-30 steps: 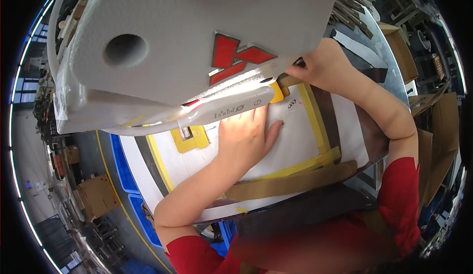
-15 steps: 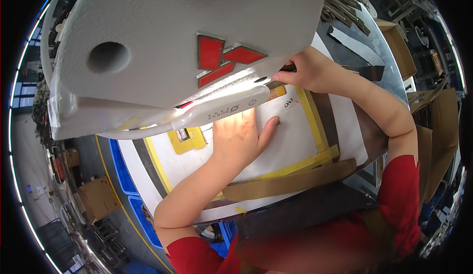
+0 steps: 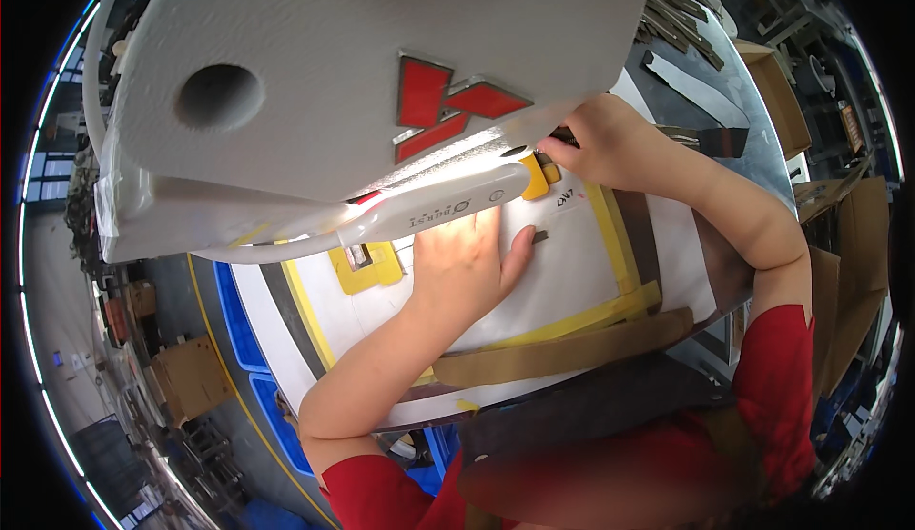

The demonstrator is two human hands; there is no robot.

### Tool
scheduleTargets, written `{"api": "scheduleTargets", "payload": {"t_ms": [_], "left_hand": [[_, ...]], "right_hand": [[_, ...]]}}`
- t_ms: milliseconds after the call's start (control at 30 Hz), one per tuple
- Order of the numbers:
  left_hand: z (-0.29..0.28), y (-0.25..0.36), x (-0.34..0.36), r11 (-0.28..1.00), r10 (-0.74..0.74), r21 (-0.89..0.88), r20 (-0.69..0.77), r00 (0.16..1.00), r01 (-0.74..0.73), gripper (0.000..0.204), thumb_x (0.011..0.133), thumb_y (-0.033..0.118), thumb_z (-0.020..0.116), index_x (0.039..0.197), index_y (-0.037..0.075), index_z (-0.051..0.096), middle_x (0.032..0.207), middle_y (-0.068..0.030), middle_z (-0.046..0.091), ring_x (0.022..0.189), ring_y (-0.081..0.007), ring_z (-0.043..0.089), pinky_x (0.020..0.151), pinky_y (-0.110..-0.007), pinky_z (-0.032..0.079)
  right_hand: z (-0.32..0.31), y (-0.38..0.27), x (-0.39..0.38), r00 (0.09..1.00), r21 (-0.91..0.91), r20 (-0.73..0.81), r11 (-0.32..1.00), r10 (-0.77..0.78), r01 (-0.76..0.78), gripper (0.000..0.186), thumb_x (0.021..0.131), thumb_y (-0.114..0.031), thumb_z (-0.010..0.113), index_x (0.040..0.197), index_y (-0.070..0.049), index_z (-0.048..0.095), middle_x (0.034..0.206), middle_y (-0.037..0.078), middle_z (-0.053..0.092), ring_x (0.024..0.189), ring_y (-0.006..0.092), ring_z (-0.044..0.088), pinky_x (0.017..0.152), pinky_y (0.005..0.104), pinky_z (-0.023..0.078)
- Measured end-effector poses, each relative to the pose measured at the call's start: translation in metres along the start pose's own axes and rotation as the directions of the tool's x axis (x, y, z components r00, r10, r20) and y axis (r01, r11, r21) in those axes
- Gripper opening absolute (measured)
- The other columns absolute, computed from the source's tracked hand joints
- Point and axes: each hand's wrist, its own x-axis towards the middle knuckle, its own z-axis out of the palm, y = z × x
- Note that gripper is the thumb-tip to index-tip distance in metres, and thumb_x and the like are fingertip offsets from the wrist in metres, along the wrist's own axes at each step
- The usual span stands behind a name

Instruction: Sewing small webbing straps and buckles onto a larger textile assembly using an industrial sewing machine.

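My left hand (image 3: pixel 456 263) lies flat on the white sheeted work surface (image 3: pixel 553 282), its thumb stretched out to the right. The other fingertips are hidden under a white tube lamp (image 3: pixel 434 211). A small dark tip (image 3: pixel 540 236) shows by the thumb. My right hand (image 3: pixel 610 144) is closed at the right end of the grey machine head (image 3: pixel 315 44), its thumb and fingers pinching a small dark piece (image 3: pixel 564 135) whose kind is unclear. Just left of it, a yellow piece (image 3: pixel 536 177) shows below the machine's edge. What lies under the machine head is hidden.
Yellow tape (image 3: pixel 615 244) frames the sheet. A yellow guide plate (image 3: pixel 370 268) sits left of my left hand, and a brown padded strip (image 3: pixel 562 349) runs along the near edge. Dark strips (image 3: pixel 677 20) lie far right; cardboard boxes (image 3: pixel 853 263) stand beyond. Blue bins (image 3: pixel 276 416) are low left.
My right hand has shifted slightly, and the yellow piece beside it shows more fully. The dark tip by my left thumb is more visible. My left hand stays nearly in place.
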Motion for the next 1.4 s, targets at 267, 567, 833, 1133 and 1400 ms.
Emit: {"api": "scheduleTargets", "payload": {"t_ms": [267, 567, 833, 1133, 1400], "left_hand": [[0.002, -0.002, -0.001, 1.0, -0.015, -0.027, 0.024, 1.0, 0.015, 0.057, 0.078, 0.025, 0.066, 0.127, 0.002, 0.048, 0.127, -0.0134, 0.053, 0.115, -0.0321, 0.05, 0.095, -0.043, 0.036], [0.001, -0.004, -0.001, 1.0, -0.005, -0.025, 0.001, 1.0, 0.005, 0.056, 0.077, 0.025, 0.066, 0.126, 0.002, 0.05, 0.124, -0.0133, 0.056, 0.112, -0.0316, 0.053, 0.094, -0.042, 0.037], [-0.002, 0.002, -0.002, 1.0, 0.0, -0.024, -0.022, 1.0, 0.0, 0.053, 0.077, 0.023, 0.066, 0.123, 0.003, 0.053, 0.123, -0.0131, 0.057, 0.11, -0.0313, 0.054, 0.093, -0.042, 0.038], [0.03, 0.105, 0.058, 0.799, 0.552, -0.248, -0.059, 0.832, -0.548, 0.019, 0.078, 0.008, 0.06, 0.096, 0.004, 0.059, 0.097, -0.0122, 0.059, 0.095, -0.0264, 0.058, 0.077, -0.035, 0.048], [0.121, 0.142, 0.134, 0.748, 0.247, -0.581, -0.204, 0.947, -0.321, 0.021, 0.084, 0.008, 0.055, 0.104, 0.004, 0.059, 0.108, -0.0133, 0.06, 0.102, -0.0269, 0.057, 0.087, -0.039, 0.044]], "right_hand": [[-0.007, -0.001, 0.005, 0.995, 0.12, 0.069, 0.99, 0.068, -0.075, 0.014, 0.079, -0.007, 0.06, 0.091, -0.004, 0.054, 0.079, 0.009, 0.06, 0.076, 0.0255, 0.059, 0.068, 0.0345, 0.047], [-0.008, -0.011, 0.002, 0.994, -0.138, -0.077, 0.988, -0.082, 0.071, 0.019, 0.077, -0.011, 0.066, 0.091, -0.004, 0.057, 0.091, 0.008, 0.062, 0.091, 0.0238, 0.058, 0.077, 0.0362, 0.047], [-0.007, -0.022, -0.016, 0.935, -0.28, 0.092, 0.892, -0.344, 0.355, 0.031, 0.077, -0.022, 0.068, 0.101, -0.002, 0.063, 0.11, 0.01, 0.063, 0.104, 0.0278, 0.057, 0.093, 0.0397, 0.043], [-0.04, -0.018, 0.032, 0.864, -0.074, 0.478, 0.972, -0.161, 0.222, 0.03, 0.08, -0.019, 0.063, 0.104, -0.002, 0.067, 0.103, 0.011, 0.067, 0.097, 0.0268, 0.061, 0.086, 0.0359, 0.047], [-0.036, -0.029, 0.04, 0.81, -0.209, 0.573, 0.933, -0.127, 0.294, 0.028, 0.08, -0.017, 0.062, 0.105, -0.005, 0.067, 0.105, 0.01, 0.067, 0.097, 0.0268, 0.062, 0.086, 0.0365, 0.048]]}}
